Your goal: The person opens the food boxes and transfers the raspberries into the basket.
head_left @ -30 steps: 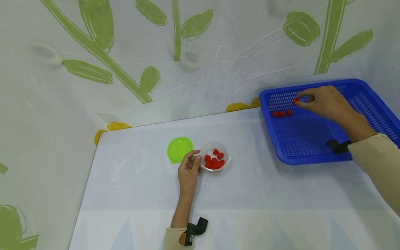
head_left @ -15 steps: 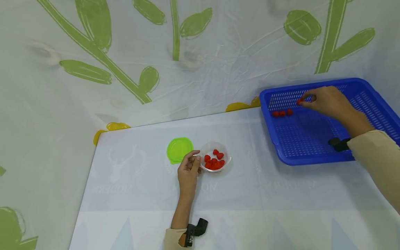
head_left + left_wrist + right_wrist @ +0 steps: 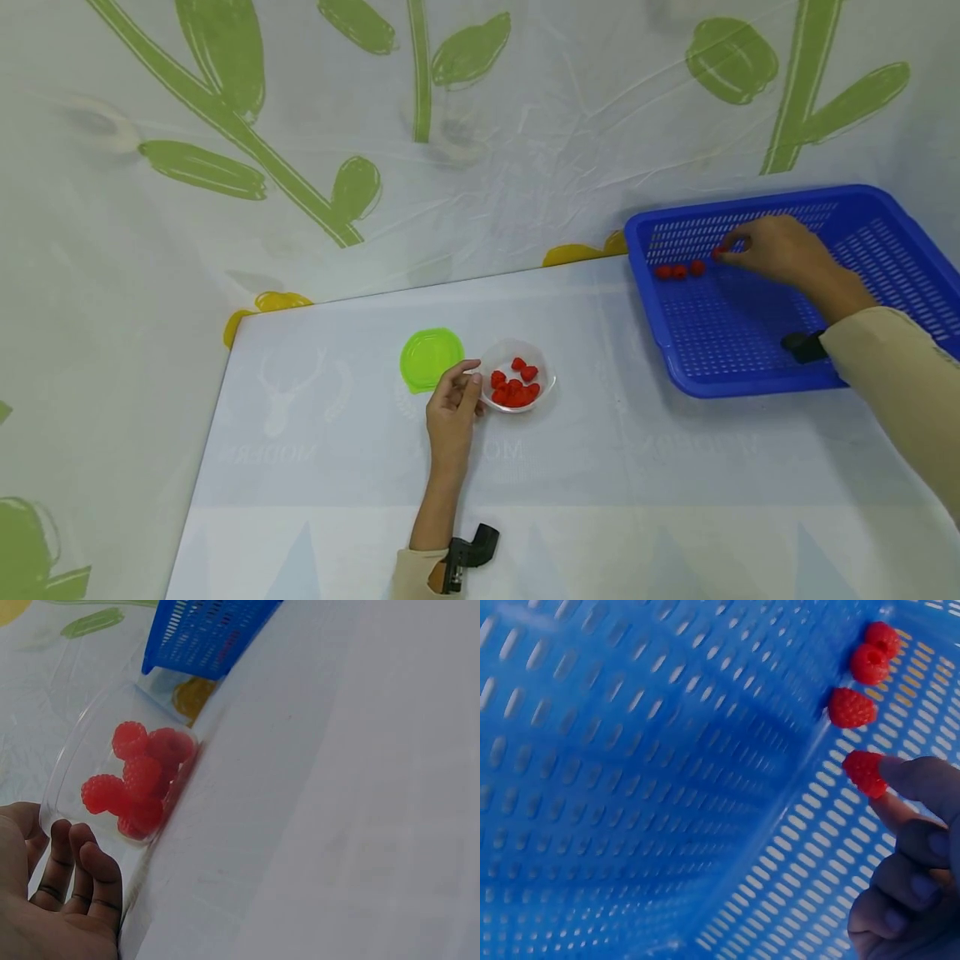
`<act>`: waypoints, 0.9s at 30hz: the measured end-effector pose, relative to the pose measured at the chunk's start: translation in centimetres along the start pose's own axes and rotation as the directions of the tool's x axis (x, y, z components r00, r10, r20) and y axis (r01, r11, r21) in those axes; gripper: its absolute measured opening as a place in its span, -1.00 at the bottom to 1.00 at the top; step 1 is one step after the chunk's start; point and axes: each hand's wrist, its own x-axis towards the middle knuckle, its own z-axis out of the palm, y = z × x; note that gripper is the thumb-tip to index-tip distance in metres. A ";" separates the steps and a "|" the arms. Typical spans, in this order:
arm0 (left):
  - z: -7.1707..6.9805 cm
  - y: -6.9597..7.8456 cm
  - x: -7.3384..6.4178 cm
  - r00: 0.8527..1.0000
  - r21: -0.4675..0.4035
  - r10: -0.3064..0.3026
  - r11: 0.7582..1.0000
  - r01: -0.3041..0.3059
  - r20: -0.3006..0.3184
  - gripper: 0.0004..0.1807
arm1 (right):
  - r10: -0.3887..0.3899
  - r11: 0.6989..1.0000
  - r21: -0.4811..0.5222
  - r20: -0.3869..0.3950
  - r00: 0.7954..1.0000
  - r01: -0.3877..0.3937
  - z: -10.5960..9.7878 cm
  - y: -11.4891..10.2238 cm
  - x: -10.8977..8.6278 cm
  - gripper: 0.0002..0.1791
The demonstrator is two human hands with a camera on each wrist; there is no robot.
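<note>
Inside the blue basket [image 3: 678, 379], my right hand [image 3: 776, 250] pinches a raspberry [image 3: 865, 773] between thumb and forefinger. Beside it, three raspberries [image 3: 852, 708] lie in a row along the basket's far side. My left hand [image 3: 453, 408] grips the rim of a clear plastic bowl [image 3: 67, 761] between thumb and fingers, at the bowl's left side. Several raspberries [image 3: 141, 776] lie in the bowl, mostly heaped toward its near side.
A bright green lid [image 3: 427, 358] lies flat on the white table [image 3: 315, 467], left of the bowl and just behind my left hand. A wall sheet [image 3: 555, 150] printed with green leaves rises behind the table and basket.
My right hand has shifted slightly right and then lower into the basket with the raspberry, near the row. The left hand stays on the bowl.
</note>
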 end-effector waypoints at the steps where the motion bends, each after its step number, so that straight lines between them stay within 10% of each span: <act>1: 0.0 0.0 0.0 1.000 0.001 -0.002 1.000 0.002 -0.001 -0.72 | -0.001 1.000 -0.004 0.001 1.000 0.001 0.1 0.1 0.0 -0.62; 11: 0.4 3.1 -0.5 1.000 0.005 0.003 1.000 -0.003 0.013 -0.72 | -0.010 1.000 -0.004 0.018 1.000 0.010 0.5 0.4 0.3 -0.61; 27: 0.3 3.2 -0.4 1.000 -0.019 -0.010 1.000 0.010 0.011 -0.72 | 0.009 1.000 0.002 0.045 0.999 -0.009 1.2 0.8 0.6 -0.60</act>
